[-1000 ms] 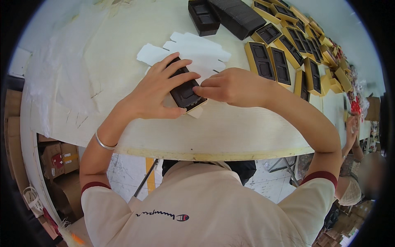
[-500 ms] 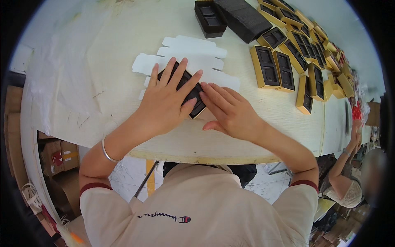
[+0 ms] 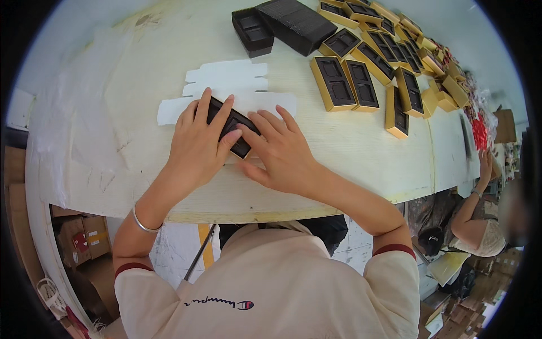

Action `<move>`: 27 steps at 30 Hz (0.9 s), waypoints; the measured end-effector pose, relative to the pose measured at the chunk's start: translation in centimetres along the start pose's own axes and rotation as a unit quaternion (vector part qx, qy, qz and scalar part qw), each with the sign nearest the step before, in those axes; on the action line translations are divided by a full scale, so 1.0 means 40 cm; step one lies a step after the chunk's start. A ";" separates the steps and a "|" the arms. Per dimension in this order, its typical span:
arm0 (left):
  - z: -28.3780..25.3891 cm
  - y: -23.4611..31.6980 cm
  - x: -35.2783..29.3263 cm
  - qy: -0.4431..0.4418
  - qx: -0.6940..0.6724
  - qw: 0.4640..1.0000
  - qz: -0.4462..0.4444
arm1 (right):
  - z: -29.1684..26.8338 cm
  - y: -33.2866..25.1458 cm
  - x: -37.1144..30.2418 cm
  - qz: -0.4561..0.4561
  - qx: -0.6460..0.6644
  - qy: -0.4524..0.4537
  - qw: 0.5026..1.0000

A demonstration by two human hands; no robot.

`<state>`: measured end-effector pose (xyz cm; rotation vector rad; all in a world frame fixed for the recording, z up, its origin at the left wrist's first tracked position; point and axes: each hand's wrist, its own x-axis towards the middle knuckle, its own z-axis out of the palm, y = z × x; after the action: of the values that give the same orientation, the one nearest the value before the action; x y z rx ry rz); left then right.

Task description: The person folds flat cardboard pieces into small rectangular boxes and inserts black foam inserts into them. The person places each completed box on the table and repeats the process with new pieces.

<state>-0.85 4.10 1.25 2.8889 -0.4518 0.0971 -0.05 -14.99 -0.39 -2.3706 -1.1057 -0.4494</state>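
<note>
A narrow box with a black compartment tray (image 3: 248,125) lies slanted in front of me, its middle partly hidden by my fingers. My left hand (image 3: 195,144) is bent over its left side and grips it, thumb and index finger pressing on the tray. From the right, my right hand (image 3: 285,152) reaches over the near end. One of its fingertips touches the tray while the others are spread past the box's right edge, and its thumb sticks out below. Under and beyond the box lies a flat white cardboard blank (image 3: 226,76) with cut flaps.
At the far side stand nested black trays (image 3: 254,34) beside a long black stack (image 3: 296,25). Several gold boxes (image 3: 334,85) with black inserts crowd the right side. Clear plastic film (image 3: 79,141) covers the table's left. Another person's arm (image 3: 473,209) is at far right.
The whole view has shifted, so table items sit farther left. My right hand's fingers have spread from together, and one now touches the tray. My left fingers have drawn toward the box's left side.
</note>
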 end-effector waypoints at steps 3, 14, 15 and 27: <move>-0.030 -0.013 0.011 0.016 -0.217 0.976 -0.004 | -0.022 0.016 -0.025 0.009 0.047 -0.007 0.999; 0.051 -0.060 -0.052 -0.058 -0.003 0.995 0.079 | -0.384 0.386 -0.181 0.228 -0.211 0.097 0.946; 0.066 -0.041 -0.058 -0.046 0.000 0.997 0.062 | -0.377 0.390 -0.167 0.182 -0.317 0.090 0.927; -0.030 -0.004 -0.042 -0.044 -0.099 0.993 0.050 | -0.090 0.125 0.027 -0.026 0.037 -0.213 0.976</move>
<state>-2.44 5.00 2.24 2.6847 -0.5861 -0.0573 4.22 -19.10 1.70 -2.4379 -1.3425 0.0926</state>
